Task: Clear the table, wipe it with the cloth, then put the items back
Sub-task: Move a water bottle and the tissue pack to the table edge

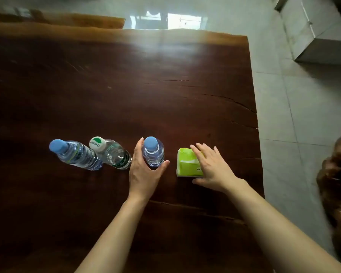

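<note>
Three water bottles stand in a row on the dark wooden table (126, 85). My left hand (144, 174) wraps its thumb and fingers around the small blue-capped bottle (153, 152). To its left stand a white-and-green-capped bottle (111, 152) and a larger blue-capped bottle (75, 153). My right hand (213, 168) lies spread over the right side of a green tissue pack (186, 163), fingers apart and the thumb below the pack. No cloth is in view.
The table's right edge (256, 134) runs close beside the tissue pack, with grey tiled floor beyond. A carved wooden piece (337, 174) stands at the right. A grey cabinet (319, 36) sits at the top right.
</note>
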